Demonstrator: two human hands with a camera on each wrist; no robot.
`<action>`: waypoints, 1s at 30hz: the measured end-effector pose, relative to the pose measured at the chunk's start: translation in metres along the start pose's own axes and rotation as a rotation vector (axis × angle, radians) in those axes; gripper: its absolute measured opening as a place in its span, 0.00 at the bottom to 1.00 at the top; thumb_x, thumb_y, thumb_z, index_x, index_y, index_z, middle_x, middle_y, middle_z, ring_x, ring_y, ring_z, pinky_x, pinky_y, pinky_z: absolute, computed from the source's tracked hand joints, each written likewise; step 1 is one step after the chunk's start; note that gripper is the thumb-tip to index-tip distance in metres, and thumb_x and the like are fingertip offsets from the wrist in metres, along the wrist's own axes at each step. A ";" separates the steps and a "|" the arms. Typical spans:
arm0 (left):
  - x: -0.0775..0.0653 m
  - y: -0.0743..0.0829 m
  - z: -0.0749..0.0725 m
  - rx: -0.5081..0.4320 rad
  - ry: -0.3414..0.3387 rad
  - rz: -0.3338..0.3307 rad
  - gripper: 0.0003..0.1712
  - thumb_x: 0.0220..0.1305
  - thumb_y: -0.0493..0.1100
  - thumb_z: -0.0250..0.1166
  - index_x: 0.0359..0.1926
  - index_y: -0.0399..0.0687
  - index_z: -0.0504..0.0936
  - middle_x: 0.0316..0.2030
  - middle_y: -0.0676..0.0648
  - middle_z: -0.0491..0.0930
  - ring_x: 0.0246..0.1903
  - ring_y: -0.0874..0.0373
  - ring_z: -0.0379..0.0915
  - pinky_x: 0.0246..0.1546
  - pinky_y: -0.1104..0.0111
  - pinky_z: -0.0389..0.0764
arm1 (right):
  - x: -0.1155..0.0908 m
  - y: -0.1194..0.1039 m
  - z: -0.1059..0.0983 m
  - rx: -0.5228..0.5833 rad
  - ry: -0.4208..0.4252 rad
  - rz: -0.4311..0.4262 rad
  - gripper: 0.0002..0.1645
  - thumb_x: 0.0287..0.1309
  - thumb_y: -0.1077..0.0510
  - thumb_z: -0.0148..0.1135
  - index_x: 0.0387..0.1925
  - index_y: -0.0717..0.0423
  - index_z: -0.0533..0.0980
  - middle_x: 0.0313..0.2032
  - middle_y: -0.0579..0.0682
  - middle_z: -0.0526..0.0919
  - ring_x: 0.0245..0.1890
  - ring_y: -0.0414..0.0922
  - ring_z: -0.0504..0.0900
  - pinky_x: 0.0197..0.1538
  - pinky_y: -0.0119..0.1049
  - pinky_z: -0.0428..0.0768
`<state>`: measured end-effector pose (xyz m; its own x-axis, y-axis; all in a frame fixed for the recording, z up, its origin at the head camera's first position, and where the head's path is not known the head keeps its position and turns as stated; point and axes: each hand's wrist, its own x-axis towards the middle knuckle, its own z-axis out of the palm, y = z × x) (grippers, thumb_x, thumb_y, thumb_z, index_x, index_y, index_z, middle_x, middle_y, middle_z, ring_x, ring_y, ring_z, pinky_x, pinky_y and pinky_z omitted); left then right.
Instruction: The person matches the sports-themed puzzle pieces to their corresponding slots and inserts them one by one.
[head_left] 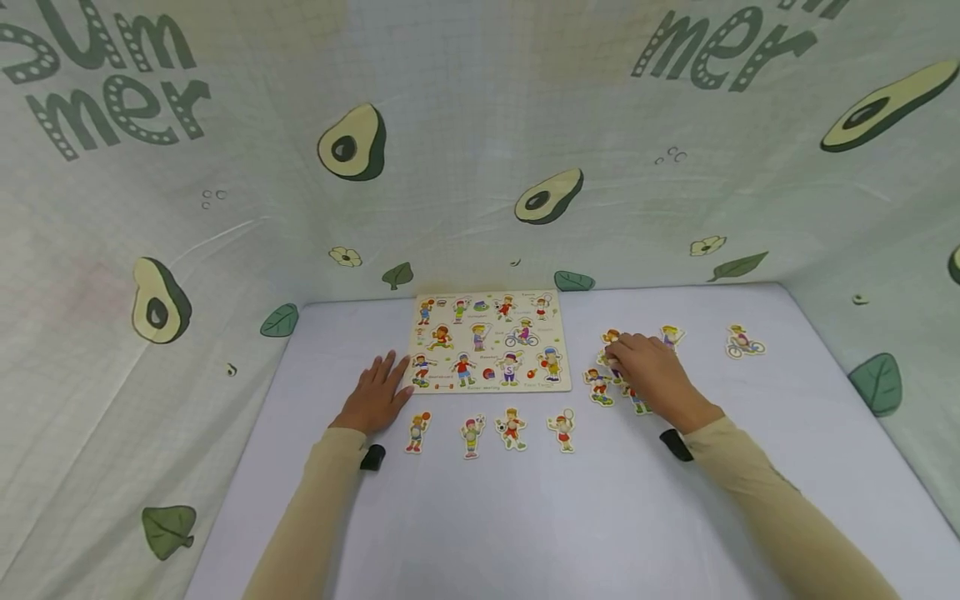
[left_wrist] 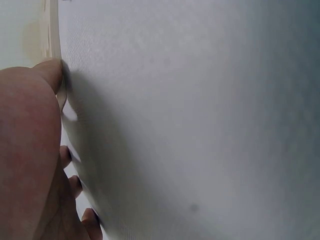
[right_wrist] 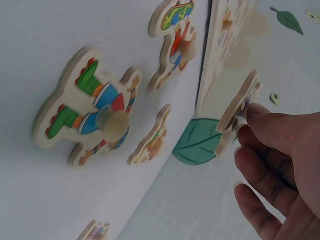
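Observation:
My right hand (head_left: 651, 373) pinches a small wooden puzzle piece (right_wrist: 239, 102) with thumb and fingers, the piece tilted edge-on and above the table in the right wrist view. Below and beside that hand lie loose pieces: a skateboarder piece (head_left: 598, 387) and a roller-skater piece (right_wrist: 107, 112) with a round knob. My left hand (head_left: 377, 396) rests with its fingers spread on the table, at the left edge of the wooden puzzle board (head_left: 553, 336). Its thumb touches the board's side. The board carries printed figures of children playing sports.
A row of loose pieces lies in front of the board: a basketball piece (head_left: 417, 432), a pink-capped figure (head_left: 472, 436), a footballer (head_left: 512, 430) and a tennis player (head_left: 562, 431). Farther right lies a cyclist piece (head_left: 744, 342). Avocado-print cloth (head_left: 450, 167) hangs behind the table.

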<state>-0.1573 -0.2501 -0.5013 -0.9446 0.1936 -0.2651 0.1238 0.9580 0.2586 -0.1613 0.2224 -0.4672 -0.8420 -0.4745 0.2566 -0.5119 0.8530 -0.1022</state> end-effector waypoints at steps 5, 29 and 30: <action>0.000 0.000 0.001 0.010 -0.002 0.001 0.39 0.85 0.54 0.50 0.85 0.44 0.49 0.84 0.34 0.41 0.83 0.34 0.33 0.82 0.42 0.41 | 0.016 -0.014 0.009 0.029 -0.028 -0.004 0.10 0.68 0.63 0.71 0.48 0.63 0.84 0.46 0.56 0.87 0.50 0.55 0.84 0.54 0.53 0.83; 0.005 -0.006 0.008 -0.007 0.011 0.001 0.40 0.84 0.56 0.49 0.86 0.46 0.48 0.85 0.35 0.40 0.84 0.35 0.31 0.82 0.43 0.38 | 0.070 -0.069 0.039 0.083 -0.082 -0.107 0.07 0.66 0.61 0.73 0.44 0.56 0.84 0.42 0.49 0.86 0.45 0.49 0.84 0.51 0.46 0.81; 0.005 -0.005 0.007 -0.009 0.011 0.002 0.40 0.84 0.56 0.49 0.86 0.46 0.49 0.85 0.35 0.40 0.83 0.35 0.32 0.82 0.43 0.38 | 0.072 -0.071 0.040 0.081 -0.091 -0.106 0.07 0.67 0.60 0.73 0.44 0.56 0.84 0.43 0.49 0.87 0.45 0.49 0.85 0.51 0.46 0.81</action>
<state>-0.1602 -0.2528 -0.5105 -0.9476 0.1931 -0.2545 0.1230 0.9557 0.2673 -0.1926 0.1193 -0.4801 -0.7925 -0.5820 0.1821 -0.6078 0.7784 -0.1570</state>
